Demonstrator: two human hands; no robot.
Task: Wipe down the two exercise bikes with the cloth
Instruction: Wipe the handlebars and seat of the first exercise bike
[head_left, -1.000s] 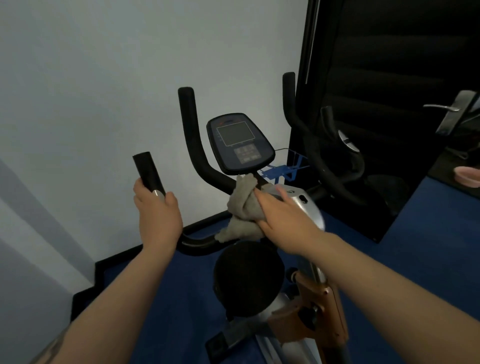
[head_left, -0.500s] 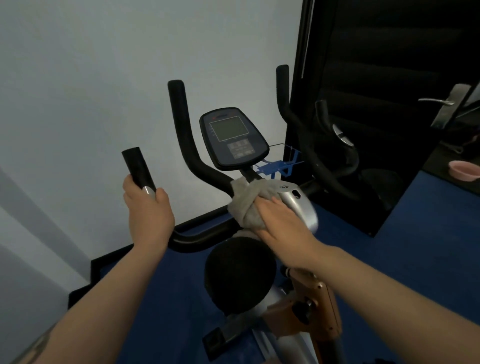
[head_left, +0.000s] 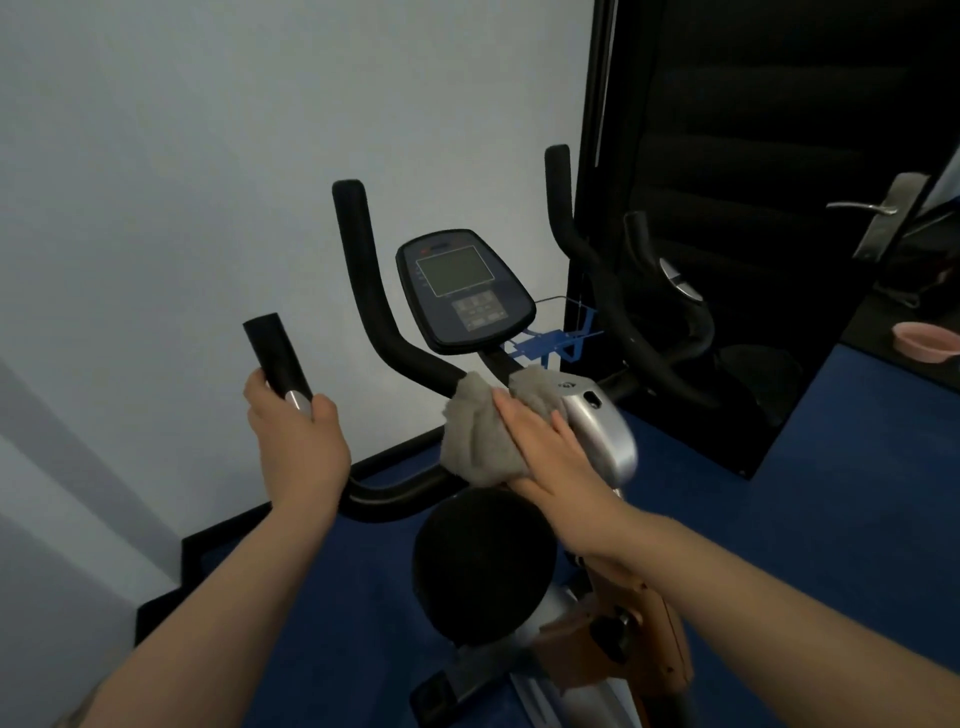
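left grip (head_left: 298, 441) wraps the handlebar (head_left: 280, 358), right grip (head_left: 556, 457) flat on grey cloth (head_left: 480, 441), blue floor (head_left: 831, 493) below.

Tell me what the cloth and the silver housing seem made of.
Cloth: soft grey fabric, likely terry or microfibre; it bunches in fuzzy folds under the right hand. Silver housing: probably painted plastic, smooth, with a soft sheen; metal cannot be ruled out.

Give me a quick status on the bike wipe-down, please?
Left hand grips the left handlebar. Right hand presses the grey cloth against the silver housing below the console. Nothing in the way.
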